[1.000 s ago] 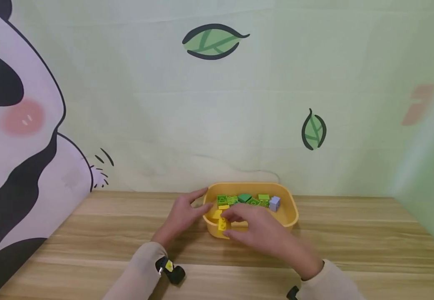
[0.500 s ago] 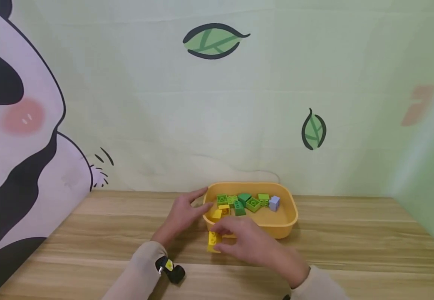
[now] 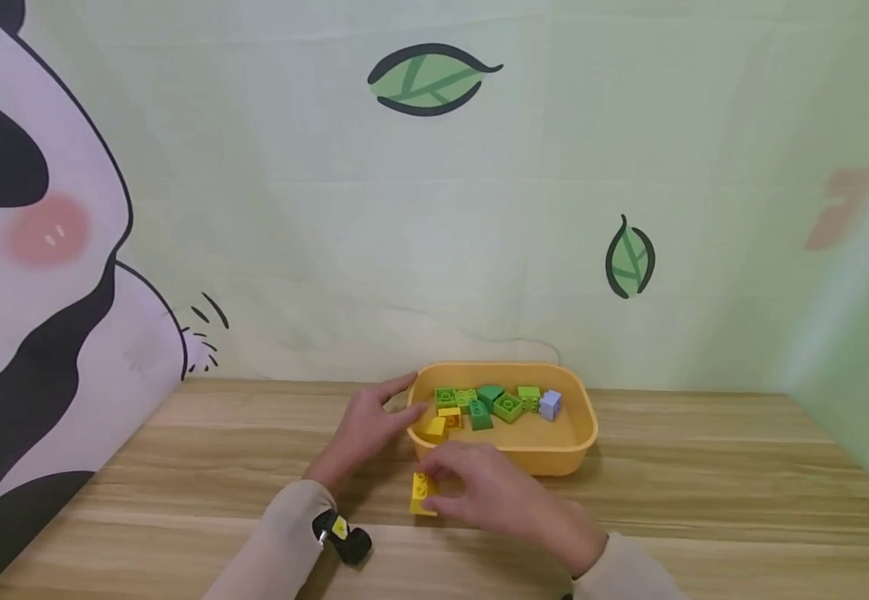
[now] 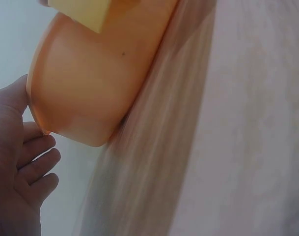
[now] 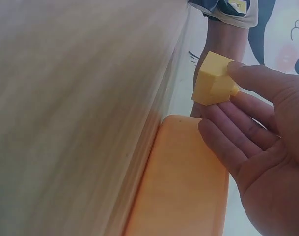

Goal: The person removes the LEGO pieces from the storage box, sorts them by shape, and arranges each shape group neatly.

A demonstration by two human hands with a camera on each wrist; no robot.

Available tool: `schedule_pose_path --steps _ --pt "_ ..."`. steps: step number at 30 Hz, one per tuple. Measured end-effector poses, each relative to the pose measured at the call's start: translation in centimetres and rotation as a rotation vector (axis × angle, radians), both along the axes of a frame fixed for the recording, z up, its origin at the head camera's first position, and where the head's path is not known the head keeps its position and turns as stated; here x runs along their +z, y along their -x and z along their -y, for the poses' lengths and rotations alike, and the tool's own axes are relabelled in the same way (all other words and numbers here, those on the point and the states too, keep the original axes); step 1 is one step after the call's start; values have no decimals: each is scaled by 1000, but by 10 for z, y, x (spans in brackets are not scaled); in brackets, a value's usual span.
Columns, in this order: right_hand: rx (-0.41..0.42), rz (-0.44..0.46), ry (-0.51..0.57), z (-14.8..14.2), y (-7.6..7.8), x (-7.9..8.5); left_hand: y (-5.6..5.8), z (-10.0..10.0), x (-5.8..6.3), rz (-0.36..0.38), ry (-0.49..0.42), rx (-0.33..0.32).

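My right hand [image 3: 490, 492] pinches a yellow toy building brick [image 3: 419, 493] between thumb and fingers, just in front of the tray's near left side. Studs show on the brick's face in the head view. The right wrist view shows this yellow brick [image 5: 212, 81] at the fingertips, above the tray end. At the left end of the orange-yellow plastic tray [image 3: 524, 461], my left hand [image 3: 365, 432] holds the rim, thumb over the edge and index finger round the back corner. Its other fingers hang loosely curled in the left wrist view.
Inside the tray lie two-toned yellow bricks [image 3: 435, 429], several green bricks [image 3: 507, 407] and a pale blue brick [image 3: 550, 405]. Wooden tabletop [image 3: 704, 483] surrounds the tray. Behind it hangs a printed backdrop [image 3: 314, 250] with a panda and leaves.
My right hand has carried the yellow brick out over the tray's near rim, towards me and slightly left. My left hand and the tray have stayed in place.
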State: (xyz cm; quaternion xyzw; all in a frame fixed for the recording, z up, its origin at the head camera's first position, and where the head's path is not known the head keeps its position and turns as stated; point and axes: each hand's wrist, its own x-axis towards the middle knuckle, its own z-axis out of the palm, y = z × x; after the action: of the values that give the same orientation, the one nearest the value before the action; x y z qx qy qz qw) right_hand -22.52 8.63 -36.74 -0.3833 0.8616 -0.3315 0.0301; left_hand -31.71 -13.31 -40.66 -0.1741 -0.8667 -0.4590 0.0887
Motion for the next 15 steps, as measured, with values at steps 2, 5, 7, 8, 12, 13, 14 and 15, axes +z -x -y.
schedule_pose_path --steps 2,5,7,8,12,13,14,15 --pt "-2 10 -3 1 0 0 -1 0 1 5 1 1" --pt "-2 29 -16 2 1 -1 -1 0 1 15 1 5" --pt "2 41 -25 3 2 -2 -2 -1 1 22 1 8" --pt "4 48 -31 3 3 -2 -2 -1 1 24 2 8" --pt "24 48 -54 6 5 -3 -1 -1 1 16 -2 1" --pt "30 46 -57 7 6 -3 0 -1 1 13 -3 -1" --pt "37 43 -61 7 6 -3 0 -1 1 10 -4 -2" --pt "44 35 -64 8 6 -4 0 -1 1 7 -6 -3"
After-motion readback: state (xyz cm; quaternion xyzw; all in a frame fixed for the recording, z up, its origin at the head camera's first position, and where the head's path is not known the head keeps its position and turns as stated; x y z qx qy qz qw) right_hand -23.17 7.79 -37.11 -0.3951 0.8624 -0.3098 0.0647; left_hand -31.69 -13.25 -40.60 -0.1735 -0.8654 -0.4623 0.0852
